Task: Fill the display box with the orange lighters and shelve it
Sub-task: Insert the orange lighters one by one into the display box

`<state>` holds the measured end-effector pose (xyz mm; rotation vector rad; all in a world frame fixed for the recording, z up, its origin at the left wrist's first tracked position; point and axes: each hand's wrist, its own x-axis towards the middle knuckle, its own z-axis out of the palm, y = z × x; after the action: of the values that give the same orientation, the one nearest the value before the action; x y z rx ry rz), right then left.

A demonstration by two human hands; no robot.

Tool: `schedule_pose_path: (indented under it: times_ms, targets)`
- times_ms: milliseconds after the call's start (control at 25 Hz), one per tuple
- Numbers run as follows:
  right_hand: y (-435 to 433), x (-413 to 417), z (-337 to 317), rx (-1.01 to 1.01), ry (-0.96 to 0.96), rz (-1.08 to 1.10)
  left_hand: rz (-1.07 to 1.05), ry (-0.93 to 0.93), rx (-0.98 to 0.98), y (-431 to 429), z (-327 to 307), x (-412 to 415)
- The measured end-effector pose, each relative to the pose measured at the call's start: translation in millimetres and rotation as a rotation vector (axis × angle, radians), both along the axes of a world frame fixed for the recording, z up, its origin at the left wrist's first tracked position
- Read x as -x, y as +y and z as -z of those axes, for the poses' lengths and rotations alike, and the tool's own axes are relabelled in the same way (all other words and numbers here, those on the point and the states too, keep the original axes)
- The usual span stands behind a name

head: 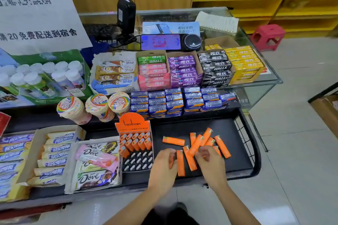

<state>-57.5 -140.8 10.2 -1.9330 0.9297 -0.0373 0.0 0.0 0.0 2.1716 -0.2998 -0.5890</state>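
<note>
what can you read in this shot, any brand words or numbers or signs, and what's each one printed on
"laoban": header card of the orange display box holding orange lighters
"HALLS": green, pink, purple, black and yellow candy stick packs
"Dove": brown and white chocolate bars in the open white carton
"20", with Chinese characters: white paper sign
Too blurred to read: pixelated code on that sign, phone screen, blue gum packs, rainbow-lidded cups

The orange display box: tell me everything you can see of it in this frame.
The display box looks like orange cardboard with an upright header card printed "laoban". It stands on the black shelf, between the chocolate box and the loose lighters. Inside is a dark grid of slots: the rear rows hold upright orange lighters, the front rows are empty. Neither hand touches it.
</note>
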Motion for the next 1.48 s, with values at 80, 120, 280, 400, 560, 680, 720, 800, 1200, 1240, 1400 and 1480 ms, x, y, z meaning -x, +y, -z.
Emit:
schedule_pose_path:
  times_ms: [80,120,280,400,560,680,720,800,1200,1240,1400,1480]
  targets:
    - [-1.5,-15.9,2.7,0.105,0.047,0.070,-0.095,-0.092,0.013,-11.8,5.4,-10.6]
    - [-2.3,-24.1,5.1,0.154,0.082,0.082,-0.124,-0.118,-0.004,-18.3,7.9,-16.1]
    - [-5.0,-44.9,20.8,0.267,0.198,0.097,-0.179,-0.176,-0.139,-38.0,17.6,-37.4]
    - [-8.0,-51.8,30.2,0.352,0.296,0.073,-0.157,-0.174,-0.257,-44.7,23.7,-45.4]
    - [-12.8,-50.8,37.3,0.347,0.307,0.036,-0.086,-0.228,-0.313,-44.7,29.7,-46.7]
    - [-15.9,-46.1,33.4,0.259,0.245,0.038,-0.045,-0.256,-0.309,-42.5,33.7,-51.4]
    - [-16.6,-43.8,30.0,0.229,0.220,0.040,-0.036,-0.253,-0.303,-42.1,34.6,-52.0]
    - [-19.4,-39.1,24.9,0.165,0.170,0.057,-0.030,-0.249,-0.289,-42.1,35.0,-50.9]
    - [-21.8,-28.3,4.5,-0.006,-0.119,-0.008,-0.172,-0.182,0.072,-25.0,11.1,-41.0]
    - [-19.4,-30.0,1.4,-0.008,-0.146,-0.016,-0.192,-0.175,0.102,-21.3,4.9,-39.5]
    - [-3.3,-36.7,-10.3,-0.026,-0.240,-0.070,-0.276,-0.103,0.265,0.2,-19.7,-30.1]
    - [9.0,-38.8,-17.0,-0.060,-0.292,-0.106,-0.314,-0.069,0.317,16.9,-26.4,-23.9]
